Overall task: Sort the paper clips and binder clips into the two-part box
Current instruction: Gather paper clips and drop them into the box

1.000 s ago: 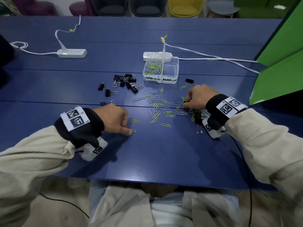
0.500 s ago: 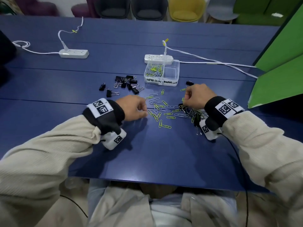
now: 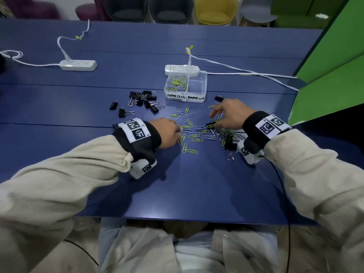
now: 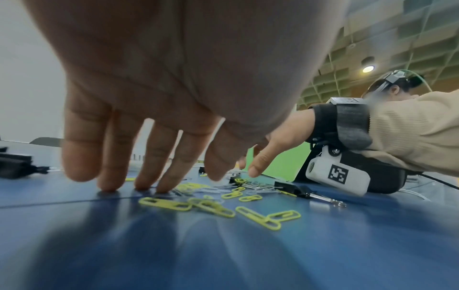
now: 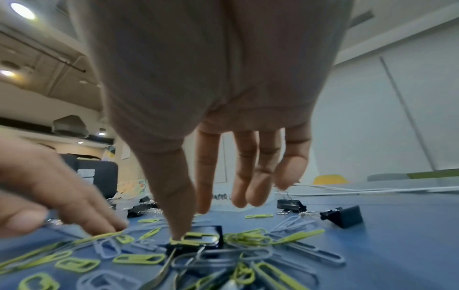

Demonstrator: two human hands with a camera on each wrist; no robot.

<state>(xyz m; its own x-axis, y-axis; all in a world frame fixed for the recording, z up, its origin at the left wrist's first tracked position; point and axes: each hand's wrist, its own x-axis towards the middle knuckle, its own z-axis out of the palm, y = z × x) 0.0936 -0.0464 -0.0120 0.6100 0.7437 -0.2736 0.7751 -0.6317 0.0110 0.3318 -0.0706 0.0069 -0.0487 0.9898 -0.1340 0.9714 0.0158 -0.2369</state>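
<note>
Green and silver paper clips (image 3: 194, 133) lie scattered mid-table between my hands. My left hand (image 3: 178, 133) reaches into their left edge; its straight fingertips (image 4: 162, 188) touch the table beside yellow-green clips (image 4: 164, 204). My right hand (image 3: 213, 120) hovers over the right side with fingers spread. Its thumb tip (image 5: 178, 233) presses a green clip lying on a black binder clip (image 5: 206, 238). The clear two-part box (image 3: 203, 83) stands behind, with paper clips (image 3: 176, 82) in its left part and nothing in the right. More binder clips (image 3: 143, 101) lie to the left of the box.
Two white power strips (image 3: 78, 65) (image 3: 182, 68) with cords lie further back. A green panel (image 3: 331, 75) stands at the right. One binder clip (image 3: 219, 98) sits beyond my right hand, another (image 3: 230, 143) by my right wrist. Chairs line the far edge.
My left hand has moved right and forward from the near left into the clip scatter. My right hand's fingers have uncurled and spread over the pile.
</note>
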